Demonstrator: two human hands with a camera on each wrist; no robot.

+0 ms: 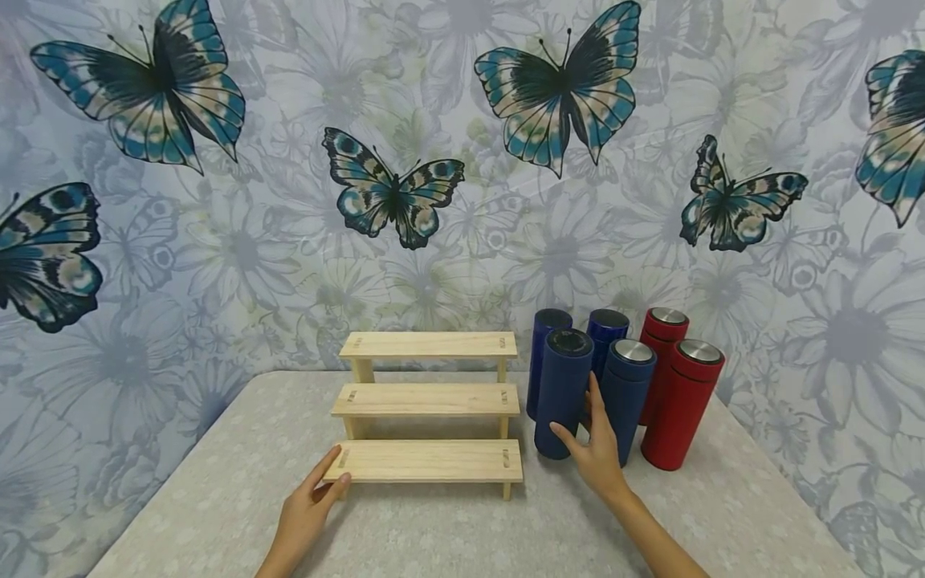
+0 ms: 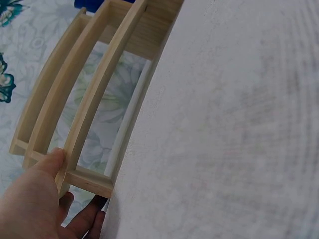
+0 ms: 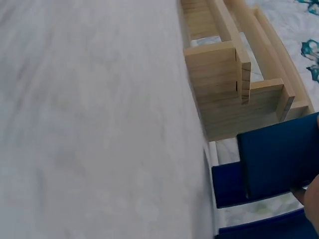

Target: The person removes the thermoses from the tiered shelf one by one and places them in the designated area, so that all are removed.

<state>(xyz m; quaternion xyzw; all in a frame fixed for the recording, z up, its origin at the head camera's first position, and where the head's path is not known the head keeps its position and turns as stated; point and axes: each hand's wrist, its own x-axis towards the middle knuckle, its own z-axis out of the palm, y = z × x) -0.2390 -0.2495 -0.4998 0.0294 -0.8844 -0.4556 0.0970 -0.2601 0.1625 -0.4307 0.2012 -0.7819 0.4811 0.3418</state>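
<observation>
At the left end of its lowest step, a pale wooden three-step display rack (image 1: pixel 426 461) is held by my left hand (image 1: pixel 307 510); in the left wrist view the thumb and fingers (image 2: pixel 82 219) close about the step's corner. My right hand (image 1: pixel 600 453) grips a matte blue thermos bottle (image 1: pixel 564 393) with a dark lid, thumb in front, fingers round its right side. In the right wrist view the held blue bottle (image 3: pixel 279 157) is slightly tilted, its base apart from the tabletop. Most of the right hand lies outside that view.
Beside the held bottle stand a blue steel-lidded bottle (image 1: pixel 629 397), two glossy dark-blue bottles (image 1: pixel 538 377) behind, and two red bottles (image 1: pixel 682 409) at the right. The light patterned tablecloth (image 1: pixel 433 538) reaches back to a butterfly-print wall (image 1: pixel 289 241).
</observation>
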